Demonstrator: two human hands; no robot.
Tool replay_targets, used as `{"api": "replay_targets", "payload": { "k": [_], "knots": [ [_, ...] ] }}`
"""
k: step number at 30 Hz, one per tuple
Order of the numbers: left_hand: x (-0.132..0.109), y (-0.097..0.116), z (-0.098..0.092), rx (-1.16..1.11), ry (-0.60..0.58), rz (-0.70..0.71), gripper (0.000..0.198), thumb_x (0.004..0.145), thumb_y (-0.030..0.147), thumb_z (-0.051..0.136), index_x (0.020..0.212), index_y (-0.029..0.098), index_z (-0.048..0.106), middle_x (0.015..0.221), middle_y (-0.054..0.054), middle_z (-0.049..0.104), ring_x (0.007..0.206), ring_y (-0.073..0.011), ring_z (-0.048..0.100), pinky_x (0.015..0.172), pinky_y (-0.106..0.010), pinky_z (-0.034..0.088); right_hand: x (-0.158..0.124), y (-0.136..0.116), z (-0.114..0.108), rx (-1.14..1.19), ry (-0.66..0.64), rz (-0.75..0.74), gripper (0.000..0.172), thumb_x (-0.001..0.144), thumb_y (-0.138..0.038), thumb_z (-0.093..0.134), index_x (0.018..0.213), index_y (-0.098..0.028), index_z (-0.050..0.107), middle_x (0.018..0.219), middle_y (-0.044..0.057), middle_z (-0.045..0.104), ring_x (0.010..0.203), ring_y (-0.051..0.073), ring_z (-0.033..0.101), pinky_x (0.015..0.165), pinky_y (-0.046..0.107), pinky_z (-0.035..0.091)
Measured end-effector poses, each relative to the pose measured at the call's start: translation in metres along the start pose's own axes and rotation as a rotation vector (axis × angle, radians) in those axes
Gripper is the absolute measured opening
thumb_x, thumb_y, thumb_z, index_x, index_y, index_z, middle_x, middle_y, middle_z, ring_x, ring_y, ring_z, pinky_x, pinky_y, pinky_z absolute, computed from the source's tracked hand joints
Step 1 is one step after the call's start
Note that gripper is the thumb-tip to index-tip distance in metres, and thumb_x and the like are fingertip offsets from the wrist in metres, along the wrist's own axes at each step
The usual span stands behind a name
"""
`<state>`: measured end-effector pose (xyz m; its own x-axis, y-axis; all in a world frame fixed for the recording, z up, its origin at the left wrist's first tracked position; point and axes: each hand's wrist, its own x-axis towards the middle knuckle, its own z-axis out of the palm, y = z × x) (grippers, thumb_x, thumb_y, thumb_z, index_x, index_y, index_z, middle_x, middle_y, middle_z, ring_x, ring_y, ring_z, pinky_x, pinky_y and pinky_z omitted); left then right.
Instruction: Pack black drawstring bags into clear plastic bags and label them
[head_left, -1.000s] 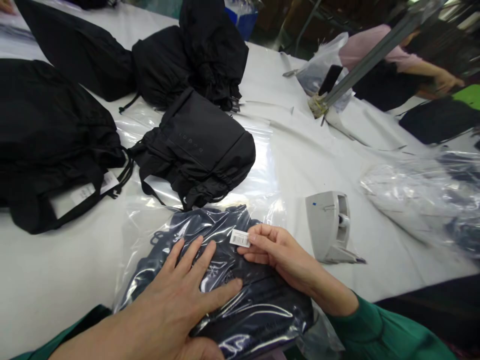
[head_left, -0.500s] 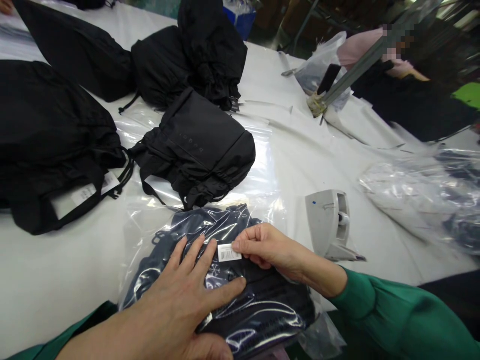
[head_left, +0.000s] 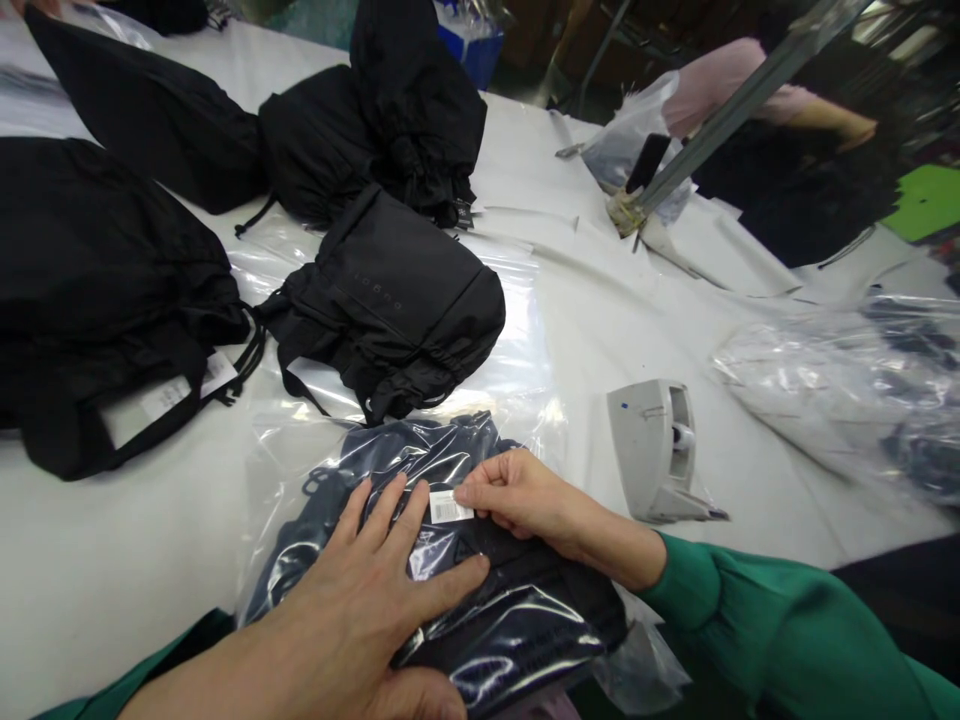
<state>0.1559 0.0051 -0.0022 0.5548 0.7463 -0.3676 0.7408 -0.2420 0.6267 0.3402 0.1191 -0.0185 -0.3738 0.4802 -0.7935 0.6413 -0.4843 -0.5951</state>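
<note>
A dark folded garment in a clear plastic bag lies at the near edge of the white table. My left hand lies flat on the bag, fingers spread. My right hand pinches a small white barcode sticker and holds it against the bag's top, just beside my left fingertips.
A grey label dispenser stands right of my hands. A black drawstring pouch lies on clear film just beyond the bag, with several more black pouches to the left and behind. Bagged goods lie at right. Another person in pink works at the far right.
My right hand has carried the barcode sticker leftwards and down onto the bag, close to my left fingers. My left hand has stayed flat on the bag.
</note>
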Motion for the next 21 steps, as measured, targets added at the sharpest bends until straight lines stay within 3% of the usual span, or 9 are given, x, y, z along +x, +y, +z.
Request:
{"api": "replay_targets", "payload": {
  "k": [10,21],
  "knots": [
    [0.002,0.004,-0.005,0.039,-0.045,-0.02,0.073,0.08,0.077,0.048,0.145,0.044,0.037,0.155,-0.021,0.028,0.138,-0.0556,0.016,0.097,-0.083,0.019,0.003,0.001,0.001,-0.036,0.022,0.008,0.029,0.074,-0.036,0.072,0.059,-0.016,0.057,0.037,-0.009,0.038,0.035,0.004,0.029,0.033,0.016,0.02],
    [0.001,-0.001,0.001,0.049,0.036,0.015,0.075,0.079,0.074,0.054,0.145,0.043,0.038,0.159,-0.017,0.02,0.138,-0.0573,0.016,0.095,-0.085,0.019,0.013,0.012,0.0,-0.072,0.009,-0.09,0.025,0.071,-0.035,0.072,0.061,-0.016,0.06,0.041,-0.008,0.043,0.037,0.004,0.033,0.036,0.018,0.022]
  ]
}}
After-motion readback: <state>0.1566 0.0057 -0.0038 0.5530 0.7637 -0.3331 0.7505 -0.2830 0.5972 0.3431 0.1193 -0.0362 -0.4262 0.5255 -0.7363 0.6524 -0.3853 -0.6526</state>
